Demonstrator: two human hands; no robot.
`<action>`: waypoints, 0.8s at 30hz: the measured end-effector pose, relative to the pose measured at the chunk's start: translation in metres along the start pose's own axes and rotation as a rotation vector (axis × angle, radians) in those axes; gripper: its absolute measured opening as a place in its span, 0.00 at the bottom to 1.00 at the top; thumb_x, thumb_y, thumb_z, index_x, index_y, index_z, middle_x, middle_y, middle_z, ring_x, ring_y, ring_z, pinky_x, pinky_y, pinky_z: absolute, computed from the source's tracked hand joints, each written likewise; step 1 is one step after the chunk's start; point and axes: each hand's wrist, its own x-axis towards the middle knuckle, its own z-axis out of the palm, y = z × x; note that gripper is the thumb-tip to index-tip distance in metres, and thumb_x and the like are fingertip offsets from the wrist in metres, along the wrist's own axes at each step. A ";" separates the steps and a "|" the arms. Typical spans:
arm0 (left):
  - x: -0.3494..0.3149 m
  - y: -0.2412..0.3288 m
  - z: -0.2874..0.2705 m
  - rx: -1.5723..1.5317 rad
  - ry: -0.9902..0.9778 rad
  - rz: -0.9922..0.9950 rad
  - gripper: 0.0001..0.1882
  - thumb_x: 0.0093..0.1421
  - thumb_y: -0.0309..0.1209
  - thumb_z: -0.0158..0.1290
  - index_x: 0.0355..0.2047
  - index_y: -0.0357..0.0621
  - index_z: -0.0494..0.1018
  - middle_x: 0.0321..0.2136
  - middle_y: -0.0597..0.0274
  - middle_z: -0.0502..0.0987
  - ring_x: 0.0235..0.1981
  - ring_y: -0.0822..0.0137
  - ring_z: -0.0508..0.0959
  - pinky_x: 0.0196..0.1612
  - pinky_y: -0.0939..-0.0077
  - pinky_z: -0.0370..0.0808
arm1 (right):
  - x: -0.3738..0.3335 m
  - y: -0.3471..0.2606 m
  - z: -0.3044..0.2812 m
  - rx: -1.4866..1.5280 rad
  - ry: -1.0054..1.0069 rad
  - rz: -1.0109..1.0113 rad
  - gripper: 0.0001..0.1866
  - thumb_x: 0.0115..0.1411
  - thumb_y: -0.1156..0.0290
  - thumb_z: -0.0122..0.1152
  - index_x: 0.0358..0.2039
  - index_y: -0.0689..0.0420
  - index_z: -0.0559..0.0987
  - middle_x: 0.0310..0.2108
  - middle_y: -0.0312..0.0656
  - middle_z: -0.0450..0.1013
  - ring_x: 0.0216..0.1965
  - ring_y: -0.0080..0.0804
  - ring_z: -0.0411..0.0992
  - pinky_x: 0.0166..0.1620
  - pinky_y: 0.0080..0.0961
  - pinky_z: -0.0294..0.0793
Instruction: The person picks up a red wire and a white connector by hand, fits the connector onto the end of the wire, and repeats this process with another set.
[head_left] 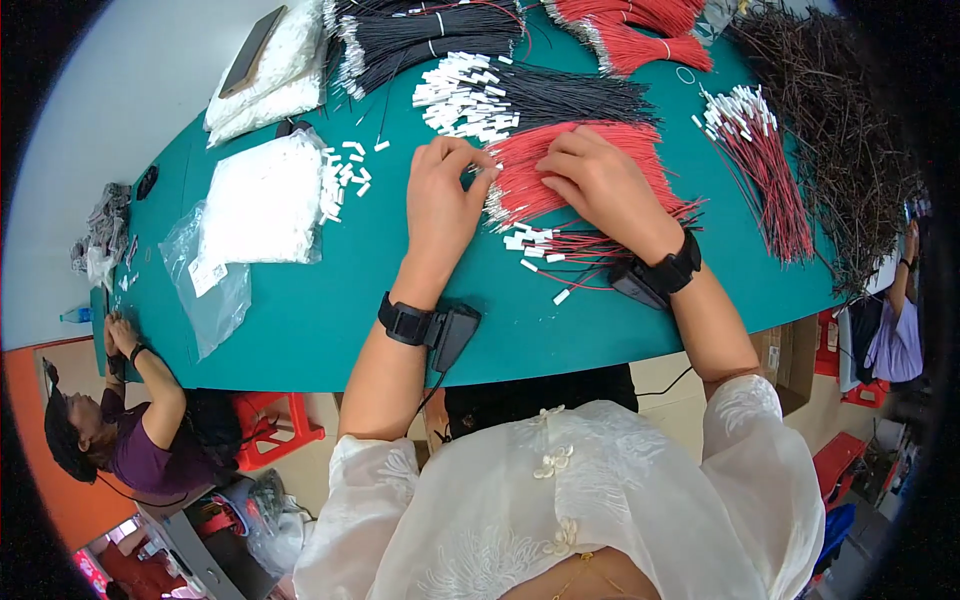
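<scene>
Loose red wires point(525, 150) with bare metal ends lie in a wide bundle between my hands. At the bundle's left end my left hand point(440, 195) is closed, thumb and forefinger pinched by the wire tips; what they hold is too small to make out. Over the red bundle my right hand point(605, 190) has its fingers curled and drawn together; anything in them is hidden. Black wires with white connector housings point(465, 100) lie just beyond. Nearer me, below the red bundle, are red and black wires with white housings point(530, 240). Black straps with small boxes circle both wrists.
Loose white housings point(342, 180) are scattered beside a full clear bag point(262, 195) on the green table point(540, 345). Tied black bundles point(430, 45) and red bundles point(650, 50) lie at the back. Dark wires point(835, 140) heap at right. Another person point(140, 430) sits at left.
</scene>
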 end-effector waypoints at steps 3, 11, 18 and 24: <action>0.000 0.001 -0.001 -0.057 0.029 0.002 0.08 0.50 0.25 0.67 0.31 0.43 0.80 0.34 0.60 0.75 0.39 0.56 0.74 0.43 0.64 0.72 | 0.001 0.002 0.004 -0.015 -0.022 0.038 0.08 0.56 0.75 0.65 0.36 0.62 0.82 0.38 0.44 0.75 0.45 0.44 0.74 0.48 0.37 0.76; -0.003 0.009 -0.008 -0.369 0.024 -0.214 0.04 0.58 0.25 0.64 0.31 0.40 0.79 0.33 0.63 0.81 0.34 0.69 0.79 0.36 0.73 0.74 | -0.003 0.003 -0.004 0.141 0.096 0.004 0.06 0.57 0.79 0.64 0.35 0.63 0.80 0.35 0.46 0.78 0.37 0.44 0.77 0.41 0.35 0.78; -0.004 0.009 -0.004 -0.852 -0.071 -0.450 0.07 0.64 0.24 0.59 0.40 0.32 0.77 0.30 0.61 0.82 0.31 0.76 0.80 0.35 0.82 0.76 | -0.004 -0.012 -0.007 0.379 0.111 0.074 0.07 0.59 0.77 0.66 0.39 0.63 0.82 0.30 0.45 0.78 0.28 0.34 0.77 0.31 0.27 0.75; -0.005 0.016 -0.003 -0.892 -0.105 -0.422 0.08 0.65 0.23 0.57 0.44 0.32 0.77 0.31 0.60 0.82 0.32 0.75 0.81 0.36 0.83 0.78 | -0.005 -0.007 -0.006 0.310 0.158 -0.041 0.07 0.59 0.77 0.66 0.38 0.63 0.83 0.28 0.42 0.77 0.25 0.28 0.74 0.27 0.23 0.70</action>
